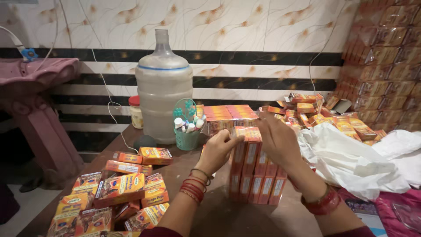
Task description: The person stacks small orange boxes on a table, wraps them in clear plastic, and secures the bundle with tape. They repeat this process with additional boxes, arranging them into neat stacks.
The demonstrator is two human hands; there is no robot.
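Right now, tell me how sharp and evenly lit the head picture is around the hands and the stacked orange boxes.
Head view: warm, dim indoor light; the left hand and right hand look slightly soft on the upright stack of orange cardboard boxes; the white crumpled plastic sheet is brightest, nearly washed out; the wrapped orange cartons at far right blur; edges bow slightly, wide-angle.
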